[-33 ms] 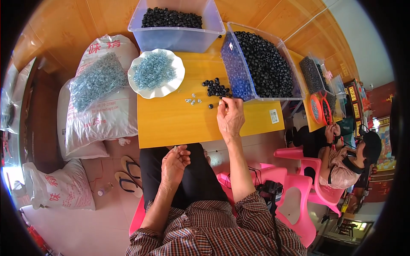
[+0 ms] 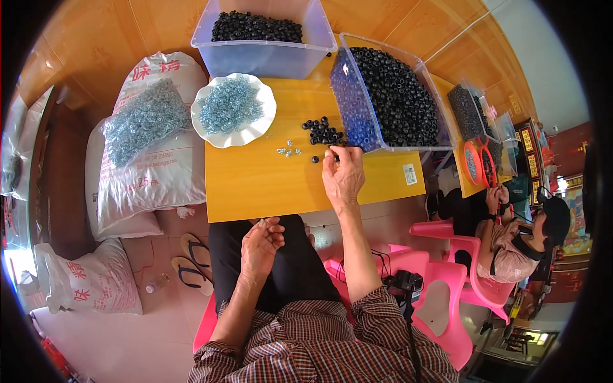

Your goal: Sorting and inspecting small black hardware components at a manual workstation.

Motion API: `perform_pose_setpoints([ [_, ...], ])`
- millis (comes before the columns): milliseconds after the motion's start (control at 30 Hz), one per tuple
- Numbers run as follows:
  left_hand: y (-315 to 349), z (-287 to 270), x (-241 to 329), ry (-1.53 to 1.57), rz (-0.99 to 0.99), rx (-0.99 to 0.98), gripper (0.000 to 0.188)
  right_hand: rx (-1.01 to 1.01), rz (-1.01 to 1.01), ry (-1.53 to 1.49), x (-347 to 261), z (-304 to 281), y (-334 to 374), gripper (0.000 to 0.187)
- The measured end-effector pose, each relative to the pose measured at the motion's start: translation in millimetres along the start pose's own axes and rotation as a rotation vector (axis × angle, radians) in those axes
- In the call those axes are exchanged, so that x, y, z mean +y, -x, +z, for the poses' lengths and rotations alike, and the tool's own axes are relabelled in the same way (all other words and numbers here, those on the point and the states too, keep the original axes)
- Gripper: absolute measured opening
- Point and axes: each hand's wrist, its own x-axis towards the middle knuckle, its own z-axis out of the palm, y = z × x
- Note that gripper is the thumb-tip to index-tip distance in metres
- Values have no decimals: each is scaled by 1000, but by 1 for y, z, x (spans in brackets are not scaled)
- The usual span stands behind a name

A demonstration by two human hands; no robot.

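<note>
My right hand [image 2: 345,173] is over the table beside a small heap of round black pieces [image 2: 324,132]. Its thumb and forefinger are pinched on one black piece [image 2: 336,157], partly covered by the fingers. A single black piece [image 2: 315,159] lies just left of the fingertips. Several small clear, shiny pieces [image 2: 289,152] are scattered farther left. Above my lap, off the table's near edge, my left hand [image 2: 258,247] is closed, with a tiny pale piece [image 2: 262,221] at its fingertips; its kind is too small to make out.
A scalloped white plate [image 2: 203,132] of clear pieces sits at the table's left. Two clear plastic bins [image 2: 262,60] of black pieces stand at the back and right. White sacks [image 2: 153,185] flank the table. Another person [image 2: 511,249] works at right, beyond pink chairs [image 2: 440,274].
My right hand has shifted very slightly, with the black piece showing more between its fingers. The left hand looks still.
</note>
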Motion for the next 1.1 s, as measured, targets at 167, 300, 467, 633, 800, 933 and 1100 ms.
perform_pose_setpoints([
  [167, -3, -2, 0, 5, -14, 33, 31, -23, -35, 137, -3, 8, -4, 20],
  [300, -5, -2, 2, 22, -14, 43, 30, -15, -36, 148, -3, 10, -5, 20],
  [467, -4, 1, 2, 40, -7, 68, 29, -29, -22, 113, -4, 8, -4, 21],
  [633, -2, -1, 2, 37, -13, 61, 30, -25, -19, 112, -2, 10, -3, 23],
  [800, -2, -3, 1, 33, -16, 62, 30, -48, -20, 71, -5, 9, -3, 20],
  [933, -2, -1, 1, 26, -10, 67, 30, -65, -39, 22, -4, 8, -1, 19],
  [1100, -1, -2, 0, 25, -2, 62, 31, -59, -52, -43, -3, 4, 4, 23],
])
